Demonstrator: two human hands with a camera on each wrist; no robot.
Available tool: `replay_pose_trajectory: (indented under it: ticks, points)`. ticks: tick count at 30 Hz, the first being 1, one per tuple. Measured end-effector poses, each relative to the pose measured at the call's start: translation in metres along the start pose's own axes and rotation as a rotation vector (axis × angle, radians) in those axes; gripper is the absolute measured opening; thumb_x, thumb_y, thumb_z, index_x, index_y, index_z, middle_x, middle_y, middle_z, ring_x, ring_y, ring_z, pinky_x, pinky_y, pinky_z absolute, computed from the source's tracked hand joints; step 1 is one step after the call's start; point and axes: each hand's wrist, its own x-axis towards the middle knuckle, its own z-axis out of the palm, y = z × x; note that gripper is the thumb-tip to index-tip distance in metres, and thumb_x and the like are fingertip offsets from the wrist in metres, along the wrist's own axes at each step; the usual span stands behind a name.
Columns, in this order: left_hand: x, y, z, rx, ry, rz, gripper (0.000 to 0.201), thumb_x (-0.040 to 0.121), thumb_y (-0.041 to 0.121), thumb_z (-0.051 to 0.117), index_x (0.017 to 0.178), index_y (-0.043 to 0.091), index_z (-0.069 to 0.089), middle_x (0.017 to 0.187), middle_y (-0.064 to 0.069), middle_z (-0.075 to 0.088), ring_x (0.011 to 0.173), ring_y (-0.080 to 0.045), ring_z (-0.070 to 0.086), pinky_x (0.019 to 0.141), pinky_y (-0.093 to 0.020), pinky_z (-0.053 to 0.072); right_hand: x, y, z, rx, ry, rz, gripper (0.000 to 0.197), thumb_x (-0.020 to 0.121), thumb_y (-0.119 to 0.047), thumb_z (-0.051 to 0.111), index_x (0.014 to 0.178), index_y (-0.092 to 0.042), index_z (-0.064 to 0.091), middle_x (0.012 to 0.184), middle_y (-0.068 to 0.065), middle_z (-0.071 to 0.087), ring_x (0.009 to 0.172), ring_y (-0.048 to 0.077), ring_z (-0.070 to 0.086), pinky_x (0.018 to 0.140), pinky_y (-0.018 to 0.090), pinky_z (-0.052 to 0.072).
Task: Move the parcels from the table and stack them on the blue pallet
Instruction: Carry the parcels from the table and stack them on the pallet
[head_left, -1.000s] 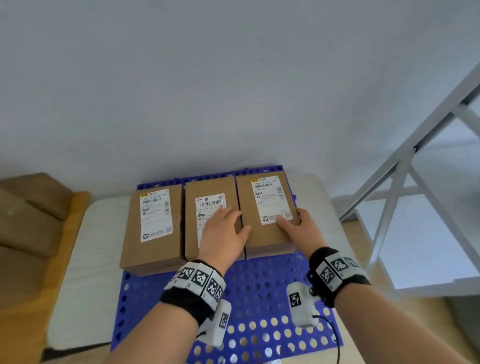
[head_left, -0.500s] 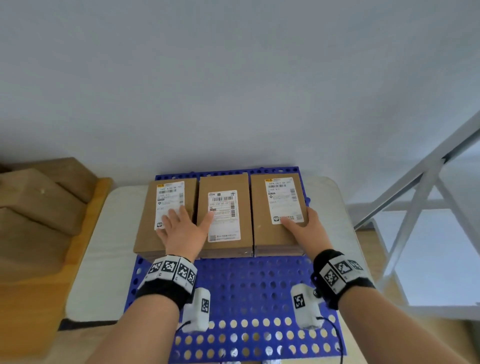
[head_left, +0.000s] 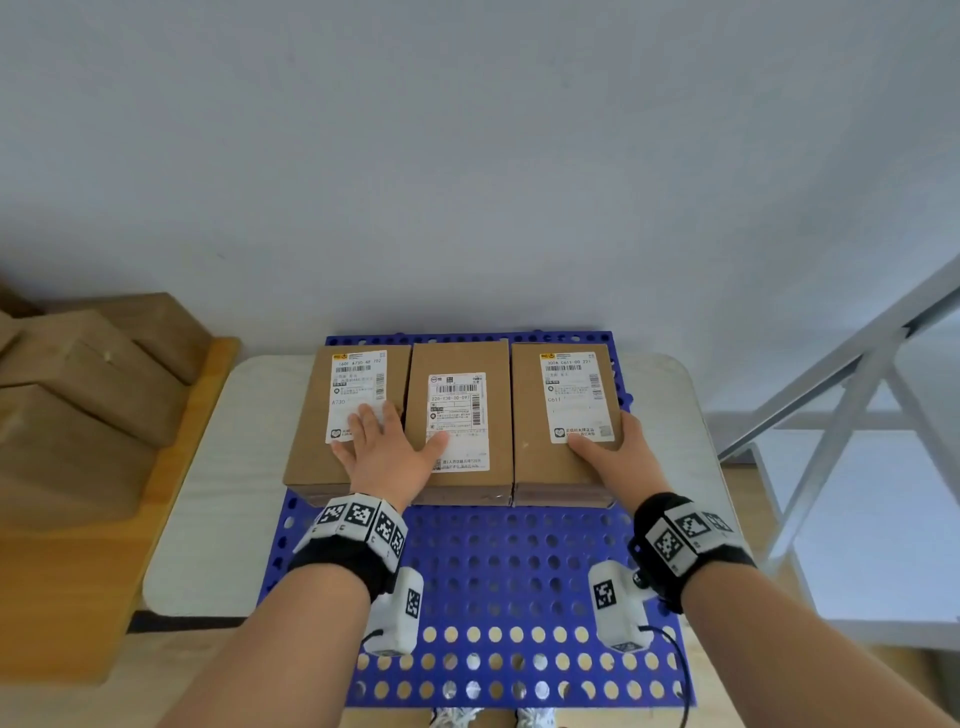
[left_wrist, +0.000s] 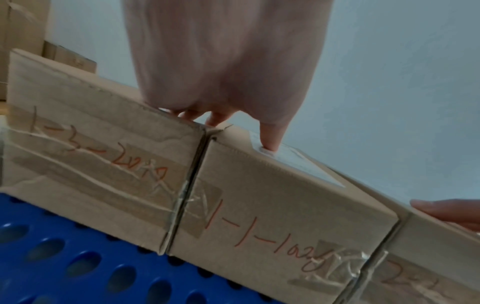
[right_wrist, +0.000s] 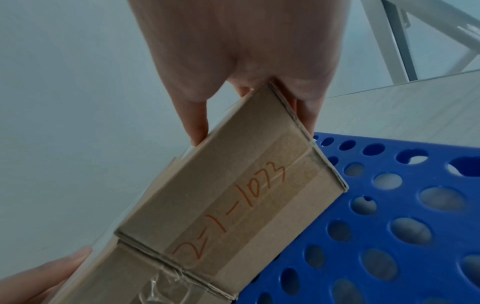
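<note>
3 parcels (head_left: 457, 421) sit in a tight row at the pallet's (head_left: 498, 571) 12 o'clock edge. Left hand (head_left: 387, 452) lies flat, fingers spread, across the left 2; right hand (head_left: 621, 457) clasps the right one's 3 o'clock corner. Risk: uneven push skews the row or slides it off the far edge.

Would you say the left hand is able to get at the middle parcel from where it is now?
Probably yes: the left hand lies flat on the left parcel, its thumb already touching the middle parcel, and nothing lies over that parcel's top.
</note>
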Motion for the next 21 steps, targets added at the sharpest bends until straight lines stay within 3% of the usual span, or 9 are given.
replay_pose_trajectory:
  ticks: [3,7,11,14,21]
  points:
    - [0.0,0.0,-0.001,-0.015,0.026,0.004,0.096,0.09,0.072,0.037,0.157,0.016,0.0,0.164,-0.015,-0.01,0.15,-0.03,-0.012,0.117,-0.054,-0.008,0.002,0.001,0.003,0.0,0.018,0.006,0.07,0.084,-0.033,0.074,0.142,-0.018,0.036,0.132,-0.001,0.056,0.108,0.017,0.057,0.088,0.031,0.05]
    - [-0.003,0.0,0.001,-0.042,0.071,0.032,0.091,0.092,0.068,0.038,0.158,0.014,0.004,0.165,-0.011,-0.002,0.151,-0.028,-0.005,0.12,-0.052,-0.003,-0.001,-0.007,0.002,-0.11,0.077,-0.03,0.091,0.082,-0.035,0.074,0.154,-0.018,0.021,0.149,0.005,0.04,0.131,0.027,0.047,0.106,0.045,0.044]
    - [-0.008,-0.002,-0.002,-0.15,0.078,0.058,0.087,0.094,0.058,0.047,0.158,0.014,0.008,0.164,-0.009,0.009,0.151,-0.028,0.006,0.122,-0.046,0.008,-0.005,-0.019,-0.001,-0.177,0.101,-0.129,0.074,0.085,-0.027,0.07,0.148,-0.025,0.031,0.14,0.006,0.042,0.125,0.027,0.049,0.102,0.046,0.046]
    - [-0.016,-0.009,-0.008,-0.297,0.124,0.062,0.083,0.094,0.052,0.053,0.157,0.017,0.013,0.162,-0.008,0.02,0.149,-0.027,0.017,0.12,-0.046,0.02,-0.01,-0.029,0.001,-0.202,0.133,-0.193,0.068,0.085,-0.027,0.067,0.146,-0.022,0.036,0.142,0.007,0.042,0.126,0.028,0.047,0.104,0.048,0.045]
    - [-0.045,-0.038,-0.022,-0.365,0.249,0.078,0.069,0.098,0.038,0.051,0.156,0.019,0.017,0.161,-0.006,0.025,0.146,-0.025,0.025,0.118,-0.043,0.026,-0.04,-0.058,0.029,-0.237,0.126,-0.334,0.059,0.093,-0.024,0.059,0.148,-0.019,0.038,0.153,0.007,0.036,0.138,0.026,0.037,0.112,0.042,0.035]
